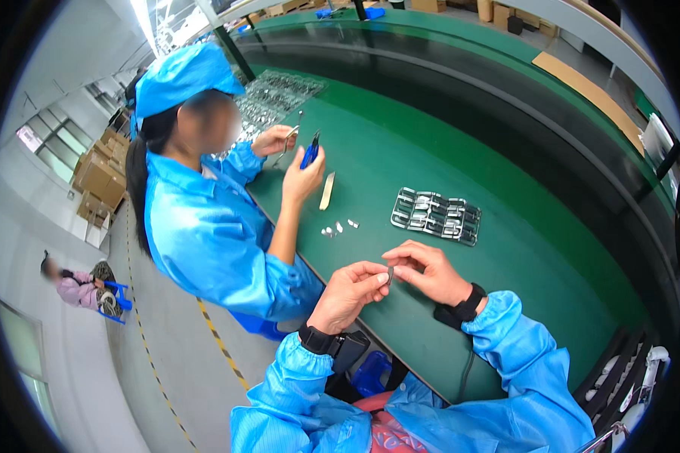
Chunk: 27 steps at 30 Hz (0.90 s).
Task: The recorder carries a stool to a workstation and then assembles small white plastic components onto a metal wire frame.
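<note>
A small dark grey piece [391,274] is pinched upright between the thumb and fingers of my left hand [347,293]. My right hand [431,278] meets it from the other side, its thumb and index fingertip closed at the same piece. What kind of part it is, I cannot make out at this size. Both hands hover over the near edge of the green table [499,204]. Just beyond them lies a clear plastic tray [436,217] with several black and silver parts in its slots. A few small whitish bits [340,227] are scattered to the left of the tray.
On my left, a co-worker in blue [211,219] holds blue-handled pliers [310,151] and a thin part over the table. A tan strip-like tool [327,191] lies near them. Filled clear trays [279,94] sit farther back. A dark conveyor belt [461,87] runs behind.
</note>
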### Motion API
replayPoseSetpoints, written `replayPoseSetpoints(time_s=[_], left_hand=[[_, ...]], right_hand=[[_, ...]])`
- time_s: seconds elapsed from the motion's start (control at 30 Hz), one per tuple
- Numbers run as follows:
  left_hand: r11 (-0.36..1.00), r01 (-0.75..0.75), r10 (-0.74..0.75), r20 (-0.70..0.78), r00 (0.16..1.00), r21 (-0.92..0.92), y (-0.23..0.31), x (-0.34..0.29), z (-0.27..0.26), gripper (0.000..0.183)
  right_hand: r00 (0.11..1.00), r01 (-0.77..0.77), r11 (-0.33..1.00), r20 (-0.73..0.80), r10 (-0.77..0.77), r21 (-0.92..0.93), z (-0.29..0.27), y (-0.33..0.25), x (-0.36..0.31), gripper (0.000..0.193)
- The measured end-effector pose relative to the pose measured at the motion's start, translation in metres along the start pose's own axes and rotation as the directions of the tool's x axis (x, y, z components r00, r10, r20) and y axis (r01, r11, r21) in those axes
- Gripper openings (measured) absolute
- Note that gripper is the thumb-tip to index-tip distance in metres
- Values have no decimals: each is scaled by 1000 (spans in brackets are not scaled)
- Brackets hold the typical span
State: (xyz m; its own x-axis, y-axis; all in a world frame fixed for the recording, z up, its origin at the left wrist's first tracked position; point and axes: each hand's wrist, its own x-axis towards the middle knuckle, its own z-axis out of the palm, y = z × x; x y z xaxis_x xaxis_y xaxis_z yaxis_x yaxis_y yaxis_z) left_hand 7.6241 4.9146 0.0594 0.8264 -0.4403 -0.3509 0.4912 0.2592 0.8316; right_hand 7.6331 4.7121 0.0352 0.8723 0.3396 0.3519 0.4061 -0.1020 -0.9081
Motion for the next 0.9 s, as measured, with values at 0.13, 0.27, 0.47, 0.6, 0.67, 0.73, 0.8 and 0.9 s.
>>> replayPoseSetpoints(time_s=[0.13,0.27,0.47,0.6,0.67,0.73,0.8,0.9], left_hand=[[982,-55,58,11,998,-180,-17,-16,9,12],[987,-99,88,-92,992,-129,-25,-26,14,10],[990,-107,90,-170,981,-91,-29,-32,18,9],[986,-114,91,-180,979,-124,-33,-33,16,9],[985,-114,89,-182,979,-128,-31,-35,19,9],[986,-124,102,-185,977,-108,-29,-37,23,9],[986,-133,113,-192,975,-98,-30,-39,23,9],[985,-145,124,-200,972,-92,-31,-41,22,9]], right_hand=[[983,-148,891,158,88,428,4,1,-10,17],[979,-150,900,187,78,409,10,-4,-11,16],[966,-189,893,240,95,409,8,-2,-12,15],[958,-216,889,264,113,403,6,-6,-11,16],[958,-223,886,259,122,407,7,-10,-12,16],[959,-229,882,251,131,411,8,-12,-12,16],[965,-202,880,239,105,431,10,-12,-13,16],[952,-238,890,275,135,389,9,-13,-13,16]])
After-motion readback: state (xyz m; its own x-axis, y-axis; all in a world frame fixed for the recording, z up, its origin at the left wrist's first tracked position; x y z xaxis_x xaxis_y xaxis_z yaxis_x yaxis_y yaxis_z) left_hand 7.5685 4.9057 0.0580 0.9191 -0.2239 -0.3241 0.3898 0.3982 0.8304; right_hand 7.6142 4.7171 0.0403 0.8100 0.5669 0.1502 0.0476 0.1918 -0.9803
